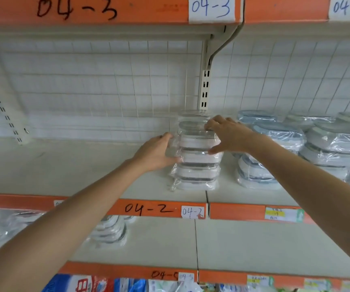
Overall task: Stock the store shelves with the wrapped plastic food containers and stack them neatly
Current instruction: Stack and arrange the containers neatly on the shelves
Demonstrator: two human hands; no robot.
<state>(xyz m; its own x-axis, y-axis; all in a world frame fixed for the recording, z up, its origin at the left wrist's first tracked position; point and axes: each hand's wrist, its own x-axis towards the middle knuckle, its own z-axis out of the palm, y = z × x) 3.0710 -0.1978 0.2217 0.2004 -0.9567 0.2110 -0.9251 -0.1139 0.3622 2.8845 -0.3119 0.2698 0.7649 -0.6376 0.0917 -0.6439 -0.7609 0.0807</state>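
I've got both hands on the stack [196, 157] of wrapped containers, standing at the right end of the 04-2 shelf [81, 165], near the front edge. Left hand [159, 153] grasps the wrap at mid-height, thumb in front; right hand [225, 134] clasps the upper containers, fingers over the top. To do this well I'd squeeze evenly from both sides and line the edges up before letting go, since the film looks slippery. Count: five or six containers in this stack, though the wrap blurs it; several blue-lidded stacks [275, 144] just to the right.
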